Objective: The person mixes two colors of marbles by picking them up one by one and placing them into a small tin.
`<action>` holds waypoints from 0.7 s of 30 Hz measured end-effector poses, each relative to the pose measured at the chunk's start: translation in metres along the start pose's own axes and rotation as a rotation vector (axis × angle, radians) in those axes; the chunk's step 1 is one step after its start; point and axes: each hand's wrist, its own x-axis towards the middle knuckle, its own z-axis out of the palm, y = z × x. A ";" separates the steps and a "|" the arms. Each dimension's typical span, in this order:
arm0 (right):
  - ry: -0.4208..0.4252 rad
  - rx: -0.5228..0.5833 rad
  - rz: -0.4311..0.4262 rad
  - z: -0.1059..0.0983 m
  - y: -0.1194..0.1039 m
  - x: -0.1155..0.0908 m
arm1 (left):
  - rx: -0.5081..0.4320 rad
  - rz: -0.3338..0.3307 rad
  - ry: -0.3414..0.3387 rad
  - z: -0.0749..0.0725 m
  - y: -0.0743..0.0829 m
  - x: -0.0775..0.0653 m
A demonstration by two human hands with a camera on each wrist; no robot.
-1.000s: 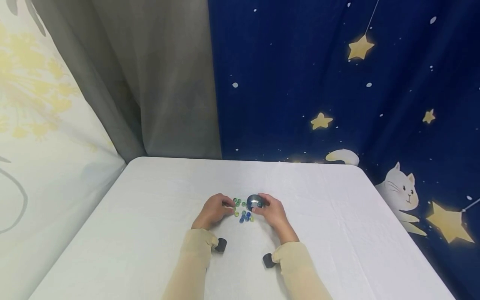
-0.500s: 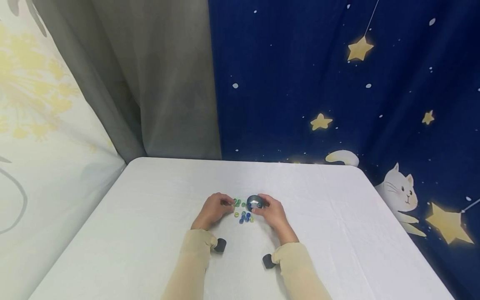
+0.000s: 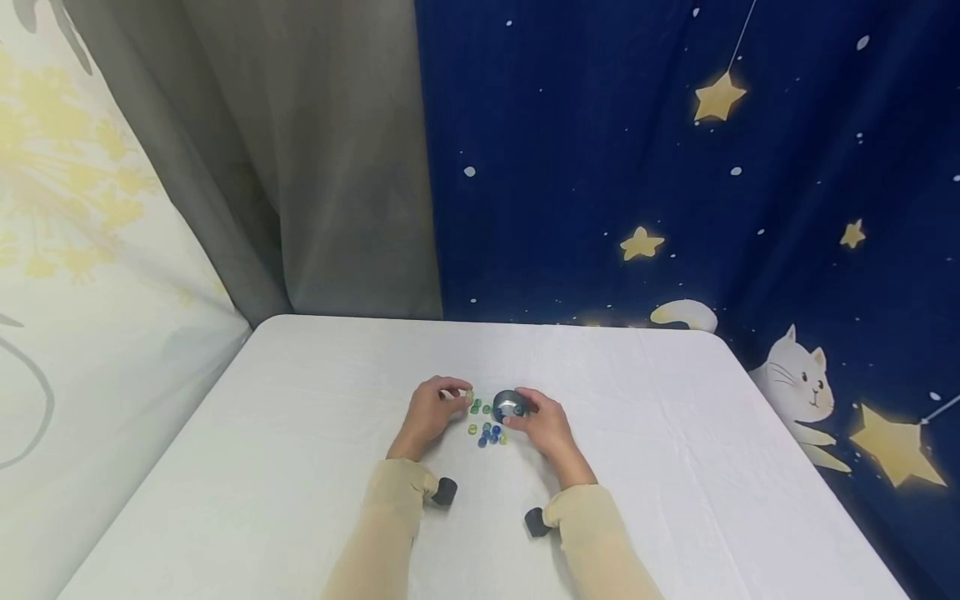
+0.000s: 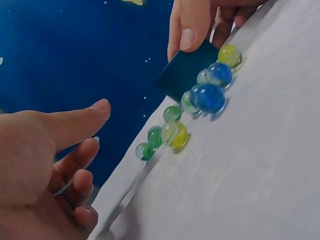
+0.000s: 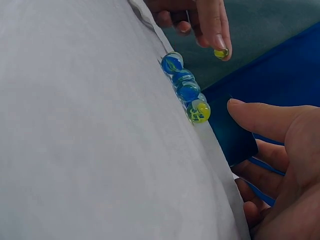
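My left hand [image 3: 429, 417] pinches a yellow-green marble [image 5: 220, 53] between thumb and fingertip, just above the table. On the other side, my right hand [image 3: 550, 427] grips a small dark teal round cup [image 4: 186, 74] by its side, thumb on the near wall. A few blue marbles show inside the cup in the head view. Between the hands lie several loose glass marbles: green ones [image 3: 476, 408] beside the left fingertips, and blue ones [image 3: 493, 437] with a yellow marble [image 4: 230, 56] nearer the person.
The marbles and cup are on a white cloth-covered table [image 3: 337, 358]. A grey curtain [image 3: 352, 167] and a dark blue star-patterned curtain [image 3: 555, 167] hang behind its far edge. Each wrist carries a small black device [image 3: 444, 492].
My left hand has moved slightly away from the person and up, and the yellow-green marble now shows at its fingertips. The right hand and the cup have stayed in place.
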 end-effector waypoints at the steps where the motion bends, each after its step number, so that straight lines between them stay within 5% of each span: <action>1: 0.000 -0.001 -0.002 0.000 0.000 0.000 | -0.013 0.003 0.008 0.001 0.001 0.000; 21: 0.004 -0.031 -0.021 0.001 0.002 0.002 | -0.064 0.005 0.030 0.021 0.014 0.003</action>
